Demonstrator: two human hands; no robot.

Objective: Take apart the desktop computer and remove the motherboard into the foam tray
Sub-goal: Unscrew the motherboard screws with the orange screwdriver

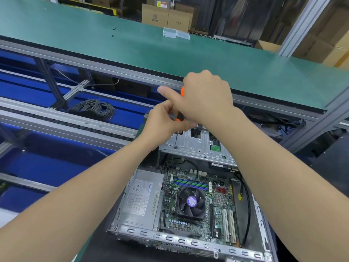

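While my right hand point(205, 96) grips the screwdriver point(182, 92) and my left hand point(160, 125) holds its lower end, the motherboard point(198, 201) lies in the case point(188, 241) below. A tilted tip could slip and gouge it.

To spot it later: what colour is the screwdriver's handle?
The screwdriver handle is orange and black, in the head view.

Green shelf point(132, 50) across the top, two clear boxes point(176, 33) on it — side by side, cardboard boxes point(166, 17) behind, grey wire coil point(94, 108) below left, aluminium rails point(56, 120)
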